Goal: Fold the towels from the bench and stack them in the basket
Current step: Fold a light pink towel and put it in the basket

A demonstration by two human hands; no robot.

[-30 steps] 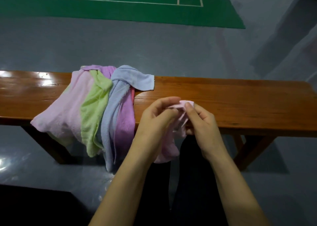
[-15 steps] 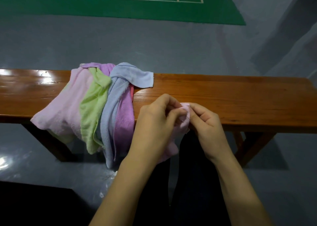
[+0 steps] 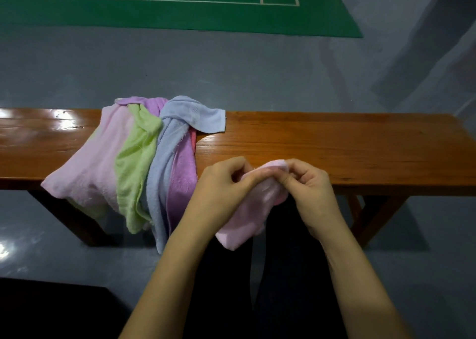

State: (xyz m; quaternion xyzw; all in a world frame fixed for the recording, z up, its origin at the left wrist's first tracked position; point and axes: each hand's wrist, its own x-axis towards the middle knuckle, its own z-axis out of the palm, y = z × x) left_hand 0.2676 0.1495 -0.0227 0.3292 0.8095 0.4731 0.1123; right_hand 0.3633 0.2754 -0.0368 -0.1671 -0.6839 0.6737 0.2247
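Leftward, a limp pile (image 3: 134, 158) of soft terry towels droops over the glossy wooden table (image 3: 334, 143), likely awaiting folding. Beside it, the left hand (image 3: 221, 184) and right hand (image 3: 309, 184) pinch a pink towel (image 3: 255, 210) by its top edge, fingers curled, probably seeking corners. No basket shows.

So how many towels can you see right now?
6, maybe more underneath. One pink towel is held by both hands. In the heap on the bench: light pink, green, blue, purple, and a red sliver.
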